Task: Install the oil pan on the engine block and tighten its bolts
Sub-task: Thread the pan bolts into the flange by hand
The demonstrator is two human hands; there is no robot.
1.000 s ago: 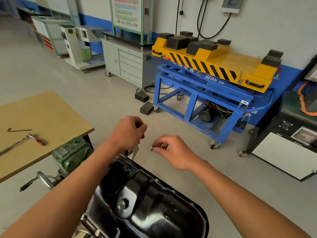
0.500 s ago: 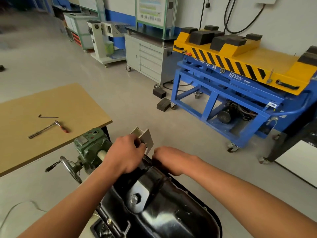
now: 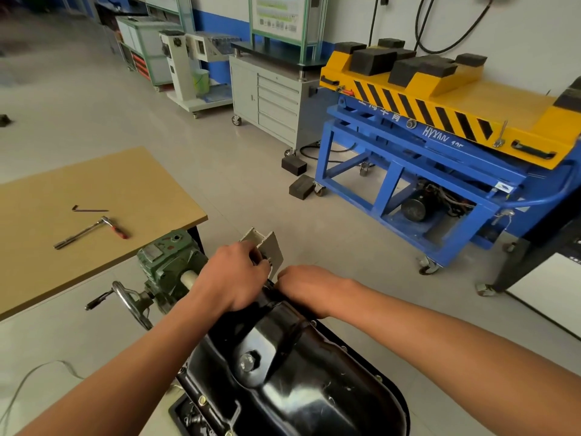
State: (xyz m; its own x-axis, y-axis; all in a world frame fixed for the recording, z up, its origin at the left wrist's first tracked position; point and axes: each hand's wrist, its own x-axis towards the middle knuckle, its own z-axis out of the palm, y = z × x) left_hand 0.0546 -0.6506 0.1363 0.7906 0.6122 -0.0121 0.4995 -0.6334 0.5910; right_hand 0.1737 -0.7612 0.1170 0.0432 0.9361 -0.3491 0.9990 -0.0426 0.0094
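Sitting sump-up on the engine block (image 3: 190, 413), low in view: 1 glossy black pressed-steel oil pan (image 3: 301, 382), several small flange bolts (image 3: 379, 378) seemingly started. Its long axis runs from the wearer away to the far left. The left hand (image 3: 232, 278) and right hand (image 3: 305, 284) curl at its far rim; I cannot tell what they hold. 1 chrome, red-handled ratchet (image 3: 91, 231) lies apart, so tightening likely remains.

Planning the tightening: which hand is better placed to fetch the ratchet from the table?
Probably left: the ratchet lies on the table on that side, nearer the left hand; the right hand would cross over.
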